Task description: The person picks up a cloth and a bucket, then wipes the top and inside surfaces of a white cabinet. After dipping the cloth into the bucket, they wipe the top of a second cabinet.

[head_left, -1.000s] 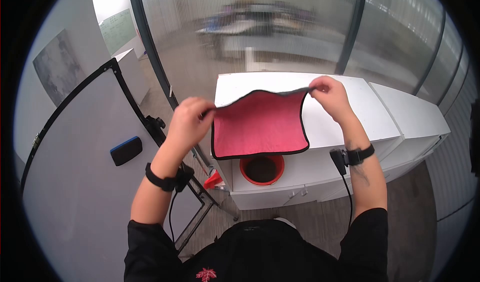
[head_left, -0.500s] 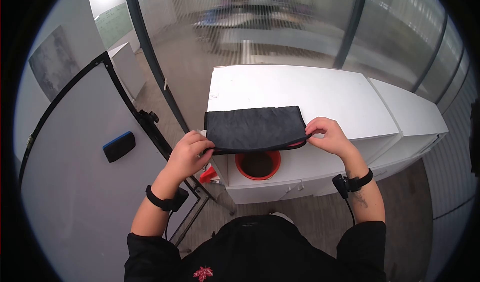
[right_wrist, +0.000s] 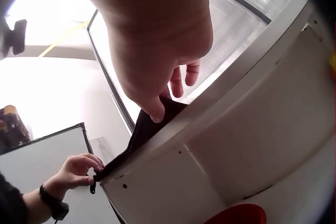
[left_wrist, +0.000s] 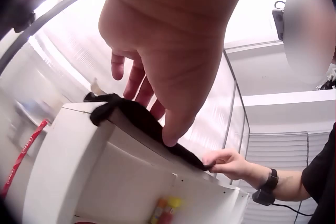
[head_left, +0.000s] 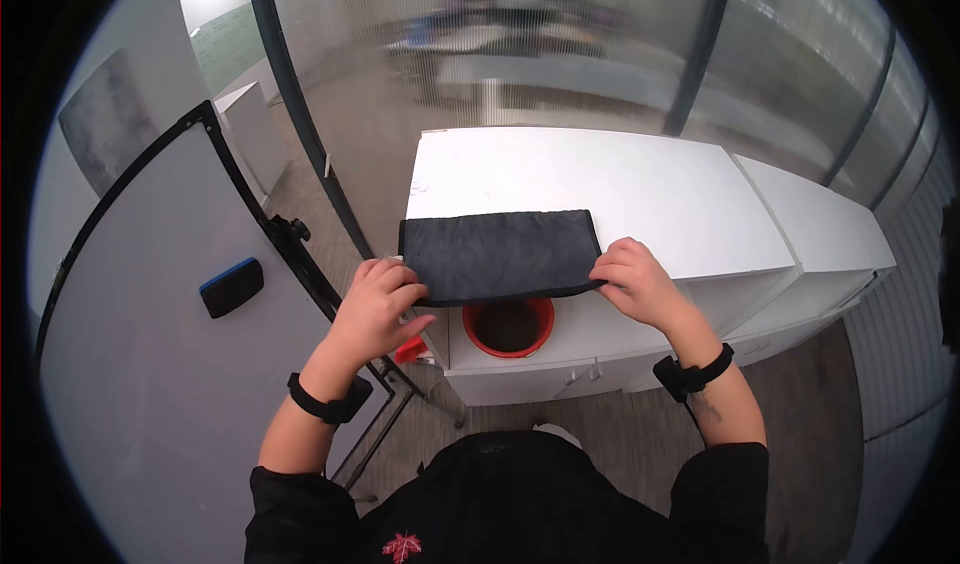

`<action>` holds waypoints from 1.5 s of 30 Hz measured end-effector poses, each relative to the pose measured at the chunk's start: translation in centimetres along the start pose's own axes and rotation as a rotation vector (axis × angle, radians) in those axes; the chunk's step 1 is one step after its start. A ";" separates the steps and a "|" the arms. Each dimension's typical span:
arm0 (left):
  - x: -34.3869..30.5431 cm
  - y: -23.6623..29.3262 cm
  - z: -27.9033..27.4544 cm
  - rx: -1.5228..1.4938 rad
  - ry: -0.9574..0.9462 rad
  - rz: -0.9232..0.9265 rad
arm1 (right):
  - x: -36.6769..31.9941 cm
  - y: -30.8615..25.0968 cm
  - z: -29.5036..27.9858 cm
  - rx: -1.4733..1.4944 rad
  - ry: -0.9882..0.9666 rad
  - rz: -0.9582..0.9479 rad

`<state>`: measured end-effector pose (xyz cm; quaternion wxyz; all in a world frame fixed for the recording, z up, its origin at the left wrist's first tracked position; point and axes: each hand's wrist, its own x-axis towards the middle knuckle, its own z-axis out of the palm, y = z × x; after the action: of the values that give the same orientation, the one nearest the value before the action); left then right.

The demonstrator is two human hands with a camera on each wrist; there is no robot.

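A dark grey cloth (head_left: 500, 254) with black edging lies folded along the front edge of the white cabinet top (head_left: 560, 169). The fingers of my left hand (head_left: 375, 309) rest on its front left corner, the thumb held apart from them; the left wrist view has this hand (left_wrist: 163, 50) over the dark cloth (left_wrist: 142, 119). At the front right corner my right hand (head_left: 640, 284) pinches the cloth between thumb and fingers. Seen from the right wrist, that hand (right_wrist: 157, 56) covers part of the cloth (right_wrist: 142, 134). The pink underside is hidden.
Below the cloth, a red bucket (head_left: 508, 326) with a dark inside stands in the open shelf. To the left is a whiteboard (head_left: 150, 364) with a blue and black eraser (head_left: 232, 287) on it. Ribbed glass panels (head_left: 560, 64) rise behind the cabinet.
The cloth, held up earlier with its pink side showing, came down folded onto the cabinet, grey side up. Both hands lowered with it, and the left thumb has since moved away from the fingers.
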<state>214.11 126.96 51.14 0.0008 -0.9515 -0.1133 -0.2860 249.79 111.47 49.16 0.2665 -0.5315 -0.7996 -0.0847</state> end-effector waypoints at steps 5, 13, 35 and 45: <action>2.3 4.3 1.8 -0.049 0.069 -0.001 | 1.7 -1.7 -1.7 0.111 0.104 -0.008; 5.8 9.1 7.1 -0.115 0.044 -0.197 | 7.0 -1.8 -3.4 0.116 -0.097 -0.068; -1.9 7.4 2.0 -0.035 0.420 -0.673 | 14.1 -5.6 4.3 0.270 -0.193 -0.191; -1.3 1.7 0.9 -0.046 0.046 -0.292 | 20.8 -4.0 8.5 0.384 -0.236 0.142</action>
<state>213.94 125.08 49.83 -0.0600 -0.9178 -0.2439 -0.3074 237.30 130.11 53.34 0.2728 -0.5321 -0.7873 0.1504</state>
